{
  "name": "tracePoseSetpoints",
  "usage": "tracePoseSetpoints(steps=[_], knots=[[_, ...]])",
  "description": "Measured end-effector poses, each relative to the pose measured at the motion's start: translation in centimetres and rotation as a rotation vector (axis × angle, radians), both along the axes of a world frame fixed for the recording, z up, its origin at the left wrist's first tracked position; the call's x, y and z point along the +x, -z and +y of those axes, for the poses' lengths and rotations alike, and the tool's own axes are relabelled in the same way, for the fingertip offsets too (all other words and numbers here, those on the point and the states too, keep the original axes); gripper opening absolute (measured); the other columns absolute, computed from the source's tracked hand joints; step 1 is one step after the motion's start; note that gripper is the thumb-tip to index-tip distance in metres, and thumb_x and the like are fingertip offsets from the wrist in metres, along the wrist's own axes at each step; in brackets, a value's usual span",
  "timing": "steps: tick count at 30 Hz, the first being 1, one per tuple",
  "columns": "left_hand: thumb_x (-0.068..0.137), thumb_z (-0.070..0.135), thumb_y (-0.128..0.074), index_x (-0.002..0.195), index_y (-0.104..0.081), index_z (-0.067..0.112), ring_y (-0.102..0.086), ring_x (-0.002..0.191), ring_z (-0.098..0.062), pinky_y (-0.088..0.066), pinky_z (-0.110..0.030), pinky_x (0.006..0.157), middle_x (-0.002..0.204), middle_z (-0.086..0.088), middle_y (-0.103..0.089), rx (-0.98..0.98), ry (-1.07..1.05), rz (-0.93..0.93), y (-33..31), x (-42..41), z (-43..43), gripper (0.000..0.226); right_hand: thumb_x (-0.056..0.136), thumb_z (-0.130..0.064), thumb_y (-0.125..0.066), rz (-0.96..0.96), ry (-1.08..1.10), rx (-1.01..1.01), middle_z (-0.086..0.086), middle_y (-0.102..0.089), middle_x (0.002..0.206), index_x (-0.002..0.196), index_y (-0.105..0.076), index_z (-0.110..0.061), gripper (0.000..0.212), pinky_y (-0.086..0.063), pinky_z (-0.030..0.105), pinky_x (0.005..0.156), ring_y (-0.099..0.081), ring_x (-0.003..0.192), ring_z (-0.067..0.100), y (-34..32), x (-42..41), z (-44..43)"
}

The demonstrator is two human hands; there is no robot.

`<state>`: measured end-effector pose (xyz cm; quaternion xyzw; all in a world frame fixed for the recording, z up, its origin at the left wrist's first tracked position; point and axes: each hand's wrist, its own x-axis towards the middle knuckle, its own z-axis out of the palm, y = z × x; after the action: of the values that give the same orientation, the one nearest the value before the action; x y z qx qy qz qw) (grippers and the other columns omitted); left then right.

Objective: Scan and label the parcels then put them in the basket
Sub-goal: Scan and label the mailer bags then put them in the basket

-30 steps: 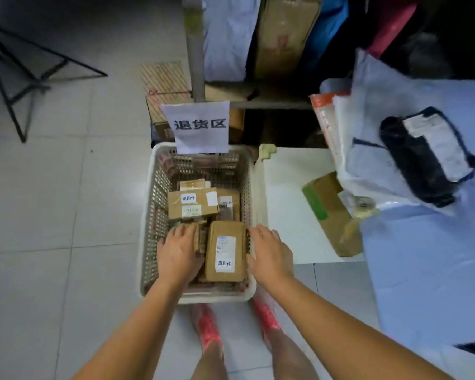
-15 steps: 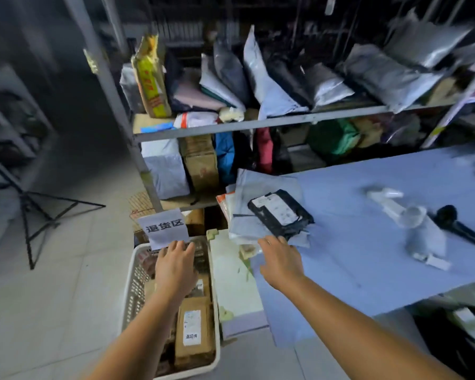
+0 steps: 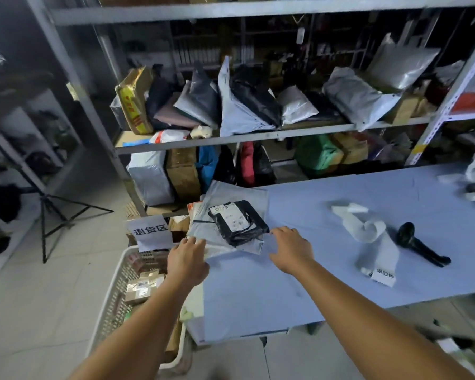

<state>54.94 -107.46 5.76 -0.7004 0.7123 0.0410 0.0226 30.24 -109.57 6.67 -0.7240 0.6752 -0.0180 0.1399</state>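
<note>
The left hand (image 3: 187, 259) and the right hand (image 3: 291, 249) are both up at the blue table (image 3: 299, 292) now, fingers apart and holding nothing. A second ago they were down in the basket (image 3: 113, 300), either side of a labelled box. By my reading that parcel is delivered and the next round is starting, with its scanning and labelling not yet begun. The next parcel looks to be the black parcel (image 3: 237, 222), which lies label-up on a stack of grey mailers (image 3: 228, 193) at the table's left end, just above the basket. The left hand hovers at the stack's near-left edge and the right fingertips sit just beside the parcel's near-right corner; I cannot tell whether either touches yet. The parcel lies skewed to the table edge. Its long axis, judged from the white label, seems to run from the far left to the near right, the handwritten-number end pointing away towards the shelves. The scanner (image 3: 420, 244) and the label strip (image 3: 373, 234) lie well apart to the right — a reach away.
</note>
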Motion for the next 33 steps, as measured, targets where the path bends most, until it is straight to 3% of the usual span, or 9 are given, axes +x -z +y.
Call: tracePoseSetpoints(steps=[3,9,13,16,19,22,24,30,33], knots=[[0.085,0.024,-0.058,0.121,-0.054,0.021,-0.054,0.110,-0.021,-0.042,-0.031,0.074,0.120,0.001,-0.059,0.028,-0.033,0.040,1.0,-1.1,-1.4,0.036,0.092,-0.032,-0.062,-0.034,-0.003,0.032,-0.003,-0.042,0.146,0.145,-0.038,-0.024,0.059,-0.043,0.036,0.099,-0.038,0.135,0.020,0.6,-1.1,-2.0],[0.087,0.029,-0.060,0.130,-0.051,0.019,-0.055,0.110,-0.022,-0.045,-0.032,0.073,0.123,-0.001,-0.058,0.094,-0.102,0.149,4.4,-2.2,-6.1,0.045,0.093,-0.036,-0.062,-0.044,-0.021,0.087,-0.002,-0.044,0.144,0.142,-0.041,-0.023,0.055,-0.044,0.035,0.097,-0.041,0.132,0.020,2.0,-1.4,-6.9],[0.094,0.034,-0.059,0.148,-0.040,0.015,-0.055,0.123,-0.026,-0.047,-0.035,0.091,0.141,-0.009,-0.052,0.164,-0.273,0.452,6.9,-2.5,-10.1,0.060,0.091,-0.034,-0.065,-0.229,0.051,0.162,0.001,-0.053,0.137,0.138,-0.049,-0.023,0.050,-0.046,0.036,0.097,-0.050,0.126,0.023,3.4,-0.4,-11.0],[0.094,0.032,-0.062,0.150,-0.038,0.009,-0.058,0.120,-0.027,-0.046,-0.031,0.093,0.139,-0.013,-0.056,0.162,-0.479,0.711,7.7,-2.8,-12.7,0.065,0.089,-0.028,-0.067,-0.400,0.128,0.210,0.004,-0.063,0.129,0.133,-0.056,-0.018,0.047,-0.050,0.038,0.095,-0.060,0.117,0.024,4.9,0.8,-13.6],[0.091,0.035,-0.068,0.150,-0.036,0.009,-0.054,0.127,-0.028,-0.047,-0.040,0.103,0.144,-0.012,-0.052,0.169,-0.624,0.870,8.9,-3.4,-14.0,0.072,0.091,-0.028,-0.066,-0.428,0.130,0.291,0.008,-0.059,0.135,0.142,-0.048,-0.016,0.056,-0.047,0.037,0.101,-0.057,0.121,0.026,6.6,1.9,-15.9],[0.088,0.033,-0.072,0.146,-0.040,0.011,-0.057,0.119,-0.026,-0.052,-0.044,0.098,0.139,-0.009,-0.055,0.187,-0.689,0.969,9.9,-4.4,-15.3,0.069,0.093,-0.035,-0.063,-0.446,0.131,0.373,0.008,-0.048,0.147,0.152,-0.033,-0.016,0.068,-0.041,0.039,0.109,-0.049,0.131,0.028,8.3,2.5,-18.9],[0.089,0.023,-0.072,0.138,-0.050,0.010,-0.061,0.108,-0.022,-0.053,-0.039,0.094,0.127,-0.008,-0.063,0.136,-0.731,1.026,10.4,-5.2,-15.9,0.055,0.094,-0.032,-0.063,-0.526,0.156,0.427,0.007,-0.049,0.147,0.153,-0.031,-0.014,0.069,-0.040,0.038,0.109,-0.049,0.132,0.027,9.0,2.9,-20.4],[0.081,-0.004,-0.069,0.104,-0.070,-0.002,-0.062,0.070,-0.012,-0.045,-0.011,0.052,0.096,-0.019,-0.073,-0.004,-0.978,1.140,10.9,-7.5,-17.4,0.023,0.094,-0.015,-0.066,-0.627,0.148,0.529,0.012,-0.065,0.115,0.132,-0.054,-0.001,0.043,-0.049,0.032,0.093,-0.061,0.102,0.023,10.3,2.5,-22.6],[0.078,-0.010,-0.067,0.106,-0.071,0.000,-0.065,0.071,-0.015,-0.046,-0.012,0.052,0.092,-0.013,-0.074,-0.073,-1.055,1.152,10.4,-8.9,-17.3,0.030,0.093,-0.009,-0.066,-0.646,0.119,0.595,0.010,-0.064,0.113,0.133,-0.055,0.001,0.043,-0.048,0.025,0.084,-0.055,0.095,0.015,10.8,1.4,-23.3]])
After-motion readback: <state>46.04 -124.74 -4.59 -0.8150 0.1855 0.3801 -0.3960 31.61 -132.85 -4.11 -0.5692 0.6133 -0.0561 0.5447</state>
